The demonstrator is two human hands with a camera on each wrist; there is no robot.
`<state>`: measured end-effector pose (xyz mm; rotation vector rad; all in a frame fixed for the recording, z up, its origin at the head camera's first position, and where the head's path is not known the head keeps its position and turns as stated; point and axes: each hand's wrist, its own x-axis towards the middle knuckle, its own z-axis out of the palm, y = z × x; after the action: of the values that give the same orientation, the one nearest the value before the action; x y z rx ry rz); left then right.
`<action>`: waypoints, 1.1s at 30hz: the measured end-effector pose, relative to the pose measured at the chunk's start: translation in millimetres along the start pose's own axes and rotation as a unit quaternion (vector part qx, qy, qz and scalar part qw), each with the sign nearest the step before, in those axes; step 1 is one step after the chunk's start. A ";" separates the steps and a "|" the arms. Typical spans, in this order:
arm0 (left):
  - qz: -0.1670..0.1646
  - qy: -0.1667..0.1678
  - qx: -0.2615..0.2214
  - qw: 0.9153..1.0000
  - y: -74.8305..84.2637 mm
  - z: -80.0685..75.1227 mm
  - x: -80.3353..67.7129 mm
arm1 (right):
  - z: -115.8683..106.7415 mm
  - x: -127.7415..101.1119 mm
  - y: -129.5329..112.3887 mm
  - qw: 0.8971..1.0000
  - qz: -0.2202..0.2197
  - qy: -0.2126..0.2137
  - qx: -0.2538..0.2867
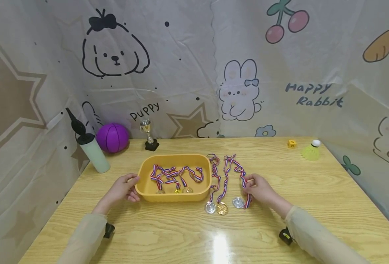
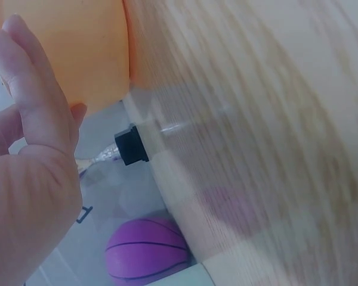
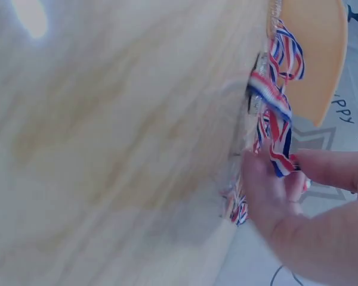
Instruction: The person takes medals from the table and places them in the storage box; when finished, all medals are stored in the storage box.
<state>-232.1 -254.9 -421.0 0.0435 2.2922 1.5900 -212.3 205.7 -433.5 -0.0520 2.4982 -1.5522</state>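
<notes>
An orange tray sits mid-table with several ribboned medals inside. My left hand lies against the tray's left wall, and in the left wrist view its fingers are straight along the orange wall. To the right of the tray, three medals lie on the table: silver, gold and silver. My right hand pinches the striped ribbon of the rightmost silver medal. In the right wrist view the ribbon runs between thumb and fingers.
At the back left stand a purple ball, a pale bottle with a black spout and a small trophy. A yellow die and a yellow shuttlecock sit back right. Cartoon-printed curtains enclose the wooden table.
</notes>
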 end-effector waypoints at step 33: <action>0.003 0.001 0.006 1.000 3.2 1.4 -2.8 | -20.6 -0.8 -23.0 0.980 -0.042 -0.019 0.192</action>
<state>-229.6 -253.1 -417.8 0.0508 2.3061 1.5794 -217.2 213.7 -404.0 -0.1299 2.1501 -2.0181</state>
